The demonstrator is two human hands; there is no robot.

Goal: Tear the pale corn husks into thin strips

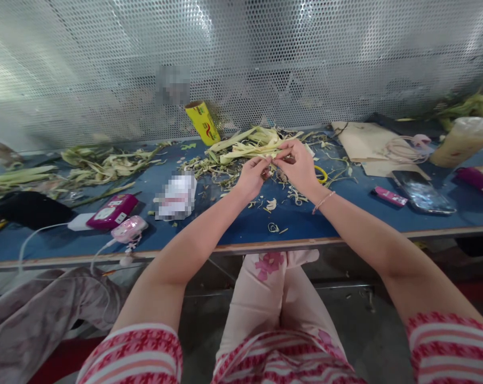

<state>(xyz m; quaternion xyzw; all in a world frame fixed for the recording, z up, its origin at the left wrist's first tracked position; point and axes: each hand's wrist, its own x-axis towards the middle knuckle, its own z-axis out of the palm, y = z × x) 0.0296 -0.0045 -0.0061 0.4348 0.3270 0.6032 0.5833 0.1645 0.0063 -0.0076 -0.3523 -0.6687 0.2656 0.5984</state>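
Note:
My left hand (254, 177) and my right hand (298, 165) meet over the blue tabletop (241, 226), fingertips pinched together. What they pinch is too small and too covered by the fingers to make out. Just behind the fingers lies a heap of long, pale green plant strips (249, 141), which look like husks or peeled stems. Small plant scraps (199, 164) are scattered around and beneath both hands. Beside my right hand rests a yellow ring (321, 174), partly covered by the wrist. A thin curled strip (273, 228) lies near the table's front edge.
A yellow box (203, 124) leans at the perforated metal screen (241, 58). Leftward are a blurred white packet (177, 197), purple device (112, 212), pink case (129, 229) and cables. Rightward are brown paper (361, 141), a phone (423, 192) and a drink cup (461, 141).

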